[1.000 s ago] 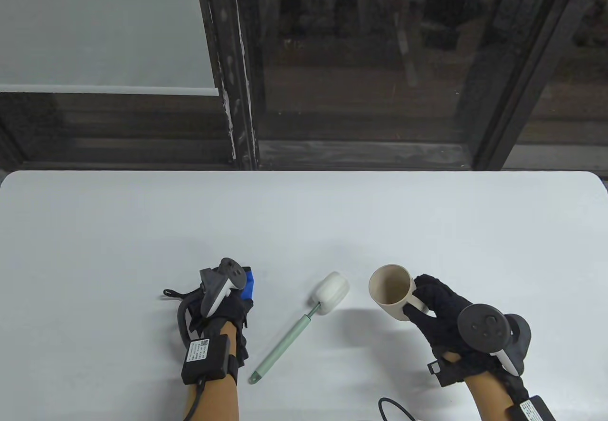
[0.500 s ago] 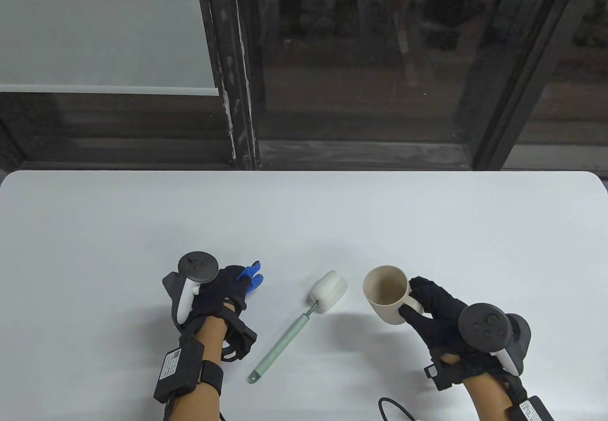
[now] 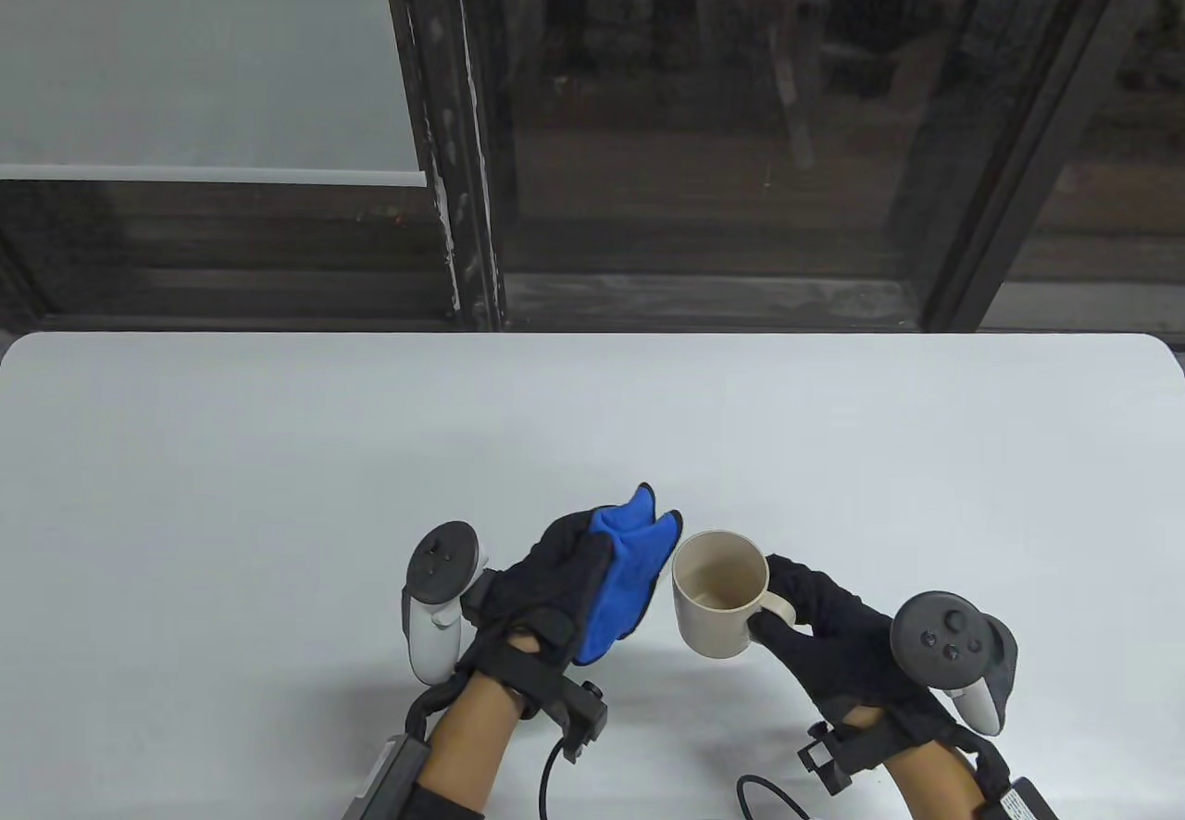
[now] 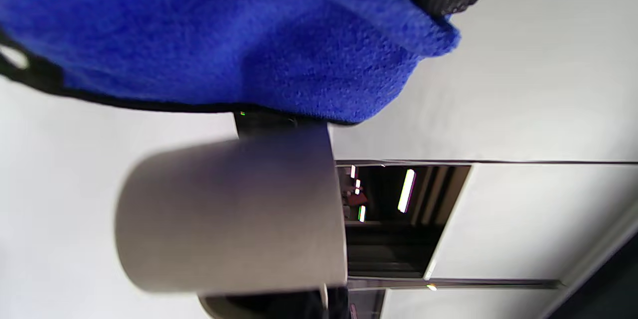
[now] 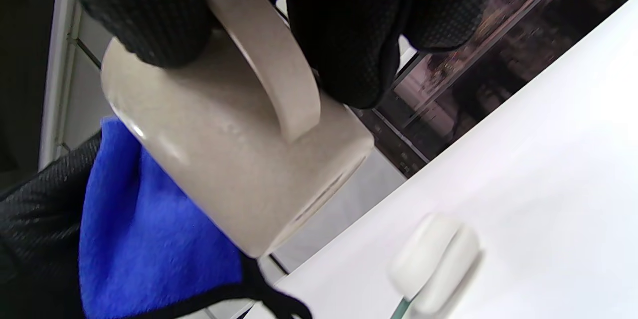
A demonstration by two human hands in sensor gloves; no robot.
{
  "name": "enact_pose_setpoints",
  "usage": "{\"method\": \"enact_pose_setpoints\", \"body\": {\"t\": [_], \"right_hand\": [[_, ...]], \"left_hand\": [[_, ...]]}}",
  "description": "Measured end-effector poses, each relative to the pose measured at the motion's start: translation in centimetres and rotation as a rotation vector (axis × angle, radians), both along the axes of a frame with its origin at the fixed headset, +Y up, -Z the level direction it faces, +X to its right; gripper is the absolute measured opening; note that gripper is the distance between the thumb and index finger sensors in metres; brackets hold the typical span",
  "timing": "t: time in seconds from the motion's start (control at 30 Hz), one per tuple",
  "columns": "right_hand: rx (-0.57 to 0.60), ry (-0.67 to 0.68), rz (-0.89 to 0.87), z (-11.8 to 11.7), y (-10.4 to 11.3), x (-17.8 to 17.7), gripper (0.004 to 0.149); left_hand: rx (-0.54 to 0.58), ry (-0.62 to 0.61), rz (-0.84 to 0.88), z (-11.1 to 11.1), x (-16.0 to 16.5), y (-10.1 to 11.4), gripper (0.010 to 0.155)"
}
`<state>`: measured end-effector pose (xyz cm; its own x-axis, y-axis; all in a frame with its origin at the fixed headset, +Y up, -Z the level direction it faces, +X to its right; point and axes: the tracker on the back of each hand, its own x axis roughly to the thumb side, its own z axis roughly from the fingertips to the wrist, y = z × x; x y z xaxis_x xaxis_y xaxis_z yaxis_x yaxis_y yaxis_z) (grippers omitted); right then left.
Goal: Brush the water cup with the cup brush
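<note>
- Two gloved hands meet near the front middle of the white table (image 3: 278, 450), each with a tracker strapped to its back.
- The right hand (image 3: 833, 635) holds the beige cup (image 3: 717, 602) by its handle (image 5: 279, 70); in the right wrist view, black fingers (image 5: 349, 35) wrap through and around that handle.
- The cup is lifted off the table, mouth up in the table view, with its base clear of the surface in the right wrist view.
- The left hand (image 3: 574, 589) is spread wide, blue palm turned toward the cup, fingers stretched out and holding nothing.
- Its blue fingertips (image 3: 662, 524) sit just beside the cup's rim; whether they touch the cup cannot be told.
- In the left wrist view, the blue palm (image 4: 224, 35) fills the top of the frame with the cup's side (image 4: 229, 214) right below it.
- The cup brush lies on the table under the hands: the table view hides it, but the right wrist view shows its white sponge head (image 5: 433, 264) below the cup, with a bit of green stem at the bottom edge.
- Neither hand touches the brush.
- A black cable (image 3: 768, 792) curls on the table by the right wrist.
</note>
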<state>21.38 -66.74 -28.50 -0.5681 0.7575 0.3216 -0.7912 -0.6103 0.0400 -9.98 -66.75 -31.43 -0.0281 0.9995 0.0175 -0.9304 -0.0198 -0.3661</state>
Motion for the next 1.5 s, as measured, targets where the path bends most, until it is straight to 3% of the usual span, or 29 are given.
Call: {"method": "enact_pose_setpoints", "body": {"t": [0.1,0.23,0.4,0.5,0.57,0.67,0.73,0.8,0.87,1.0,1.13,1.23,1.3,1.5], "right_hand": [[-0.064,0.046,-0.040,-0.1,-0.3,-0.4,0.041],[-0.157,0.110,-0.100,-0.3,-1.1,-0.9,0.041],[-0.254,0.201,-0.170,-0.6,-1.6,-1.3,0.042],[-0.278,0.214,-0.183,-0.3,-1.8,-1.8,0.043],[-0.246,0.177,-0.138,-0.1,-1.6,-2.1,0.043],[-0.135,0.105,0.006,0.7,-1.1,-3.0,0.044],[-0.073,0.053,0.093,1.3,-0.8,-3.8,0.047],[0.057,-0.021,0.249,2.1,-0.2,-4.8,0.050],[0.159,-0.055,0.357,2.6,0.2,-5.5,0.049],[0.254,-0.075,0.347,3.1,0.9,-5.6,0.048],[0.110,-0.007,0.100,2.2,0.8,-3.6,0.047],[-0.028,0.092,-0.128,1.3,0.1,-2.7,0.047],[-0.175,0.173,-0.268,0.8,-0.6,-2.8,0.047],[-0.534,0.359,-0.552,0.0,-3.3,-3.7,0.047]], "left_hand": [[0.020,0.046,0.147,1.0,1.4,-1.1,0.051],[0.008,-0.039,0.265,1.4,2.8,-3.2,0.056],[0.091,-0.061,0.158,1.7,2.4,-3.4,0.054],[0.178,-0.073,0.016,1.7,2.4,-3.1,0.077],[0.196,-0.074,-0.084,1.7,2.5,-3.1,0.090],[0.188,-0.064,-0.159,1.6,2.8,-3.6,0.098],[0.181,0.002,-0.205,1.9,3.1,-3.7,0.100],[0.202,0.123,-0.365,2.6,4.0,-3.3,0.101],[0.232,0.170,-0.492,3.1,4.6,-3.0,0.101],[0.246,0.223,-0.451,2.9,4.1,-3.0,0.100],[0.233,0.155,-0.317,2.5,3.0,-3.2,0.103],[0.241,0.037,-0.154,2.2,2.5,-3.5,0.102],[0.224,-0.047,-0.012,1.7,2.3,-3.6,0.102],[0.180,-0.284,0.150,1.1,2.6,-3.7,0.101]]}}
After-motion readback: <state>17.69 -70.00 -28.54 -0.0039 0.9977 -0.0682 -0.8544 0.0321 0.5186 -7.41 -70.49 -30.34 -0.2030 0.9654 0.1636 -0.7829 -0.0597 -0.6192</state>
